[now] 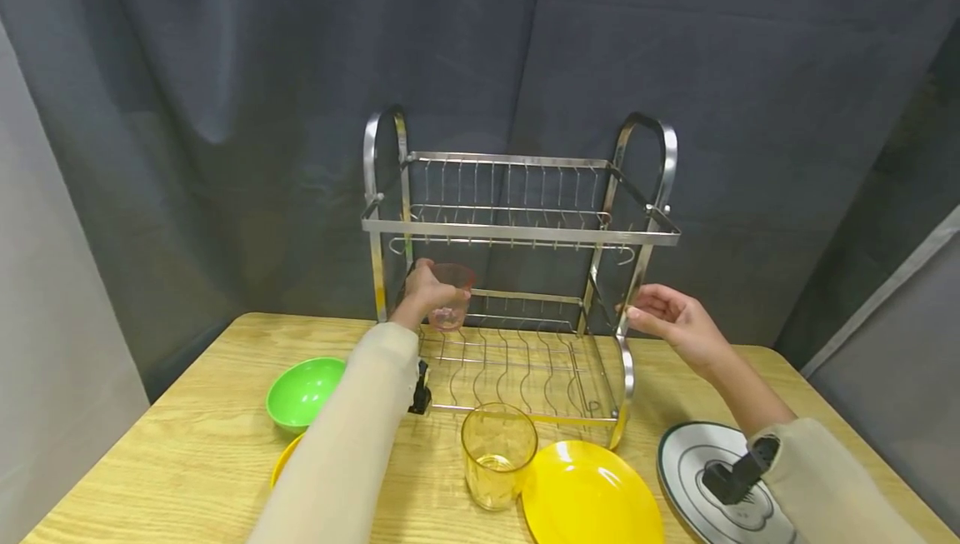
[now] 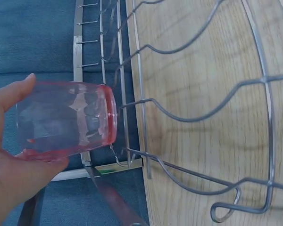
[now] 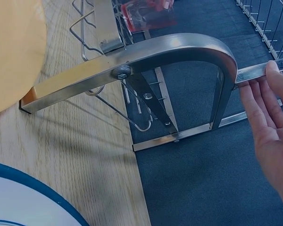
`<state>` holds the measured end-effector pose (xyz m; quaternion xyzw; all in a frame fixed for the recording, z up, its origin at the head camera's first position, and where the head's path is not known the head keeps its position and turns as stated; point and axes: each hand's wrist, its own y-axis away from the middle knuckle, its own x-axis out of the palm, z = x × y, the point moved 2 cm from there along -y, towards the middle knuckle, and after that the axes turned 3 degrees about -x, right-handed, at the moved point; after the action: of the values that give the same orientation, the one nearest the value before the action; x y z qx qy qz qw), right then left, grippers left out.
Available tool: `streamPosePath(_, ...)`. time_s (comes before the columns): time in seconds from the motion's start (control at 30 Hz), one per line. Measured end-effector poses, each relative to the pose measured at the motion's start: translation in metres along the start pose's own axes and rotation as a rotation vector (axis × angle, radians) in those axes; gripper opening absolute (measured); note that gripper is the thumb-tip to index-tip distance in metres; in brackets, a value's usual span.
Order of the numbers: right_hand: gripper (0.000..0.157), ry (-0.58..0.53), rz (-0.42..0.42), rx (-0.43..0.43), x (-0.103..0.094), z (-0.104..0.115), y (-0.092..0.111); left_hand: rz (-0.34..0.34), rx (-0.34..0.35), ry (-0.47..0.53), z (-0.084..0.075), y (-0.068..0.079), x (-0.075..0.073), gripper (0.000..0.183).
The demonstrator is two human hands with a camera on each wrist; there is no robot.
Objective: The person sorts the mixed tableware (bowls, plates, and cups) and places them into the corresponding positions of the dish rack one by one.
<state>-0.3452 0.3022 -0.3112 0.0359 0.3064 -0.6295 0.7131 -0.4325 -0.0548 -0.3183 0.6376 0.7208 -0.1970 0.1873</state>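
A clear pink-tinted cup (image 1: 453, 311) is in my left hand (image 1: 425, 287), its thumb and fingers around the upper part. The cup is upright inside the two-tier metal dish rack (image 1: 525, 234), over the left back of the lower tier. In the left wrist view, the base of the cup (image 2: 66, 117) is close to the rack wires; whether it touches them I cannot tell. On the rack's other side, my right hand (image 1: 678, 327) grips the right upright. The right wrist view shows its thumb and fingers (image 3: 258, 110) pinching that metal bar.
A green bowl (image 1: 303, 394) sits left of the rack, with a yellow item (image 1: 282, 461) mostly hidden by my left sleeve. In front are a yellow glass (image 1: 498, 452) and a yellow plate (image 1: 592, 494). A dark-rimmed white plate (image 1: 697, 444) lies under my right forearm.
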Motion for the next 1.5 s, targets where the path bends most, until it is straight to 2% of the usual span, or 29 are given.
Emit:
streamPosePath(0.2,0.035,-0.009,0.005,0.002,0.003,0.001,-0.001,-0.015,-0.010,-0.001,0.006,-0.006,-0.001,0.091)
streamPosePath(0.43,0.042,0.013,0.001,0.017,0.004,0.001,-0.001,-0.053,0.046,-0.067,0.006,-0.009,0.000,0.095)
streamPosePath(0.53,0.042,0.004,0.001,0.020,0.004,0.001,0.000,-0.055,0.046,-0.068,0.005,-0.008,-0.001,0.094)
streamPosePath(0.7,0.034,-0.026,0.008,0.021,0.006,-0.001,0.001,-0.031,0.032,-0.062,0.005,-0.004,0.000,0.094)
streamPosePath(1.07,0.027,-0.050,0.008,0.000,0.010,-0.002,0.001,-0.064,0.070,-0.052,0.008,-0.001,-0.003,0.094)
streamPosePath(1.17,0.027,-0.050,0.003,-0.003,0.009,-0.002,0.001,-0.062,0.089,-0.070,0.006,-0.002,-0.004,0.096)
streamPosePath(1.37,0.036,-0.012,-0.007,0.000,0.004,-0.002,0.002,-0.071,0.121,-0.122,-0.007,0.000,-0.004,0.094)
streamPosePath(1.5,0.033,-0.013,-0.014,-0.012,0.001,-0.001,0.001,-0.061,0.136,-0.125,-0.015,0.005,-0.006,0.093)
